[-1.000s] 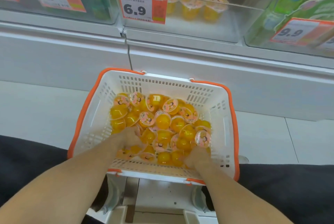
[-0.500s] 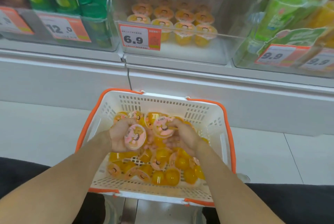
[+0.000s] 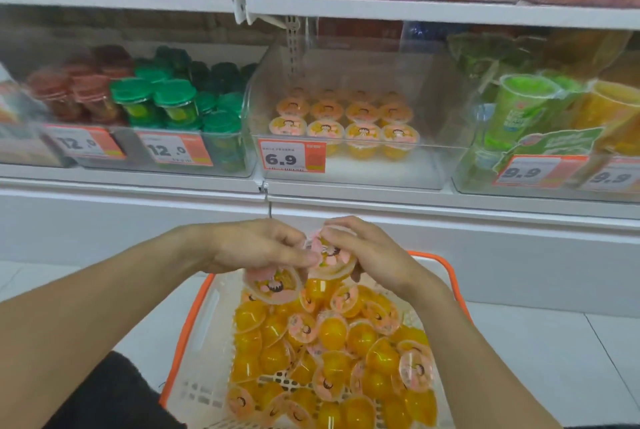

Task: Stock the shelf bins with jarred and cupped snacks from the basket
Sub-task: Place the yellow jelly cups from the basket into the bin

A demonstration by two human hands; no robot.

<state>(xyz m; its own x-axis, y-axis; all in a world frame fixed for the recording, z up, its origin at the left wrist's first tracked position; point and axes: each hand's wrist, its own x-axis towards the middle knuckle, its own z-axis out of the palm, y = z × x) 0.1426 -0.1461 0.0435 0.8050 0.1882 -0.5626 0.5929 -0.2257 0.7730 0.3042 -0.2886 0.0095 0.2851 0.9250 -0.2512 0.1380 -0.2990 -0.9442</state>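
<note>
Two cups (image 3: 273,285) under both hands (image 3: 263,247).

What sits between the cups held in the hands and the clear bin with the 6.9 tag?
Head view: nothing stands between the held cups and the bin; only the white shelf front and the bare white base panel below it.

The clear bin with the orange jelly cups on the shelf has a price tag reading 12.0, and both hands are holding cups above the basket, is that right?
Not quite: in the head view the price tag on the clear bin of jelly cups reads 6.9; the 12.0 tags sit on the jar bin to its left. Both the left hand and right hand do hold cups above the basket.
</note>
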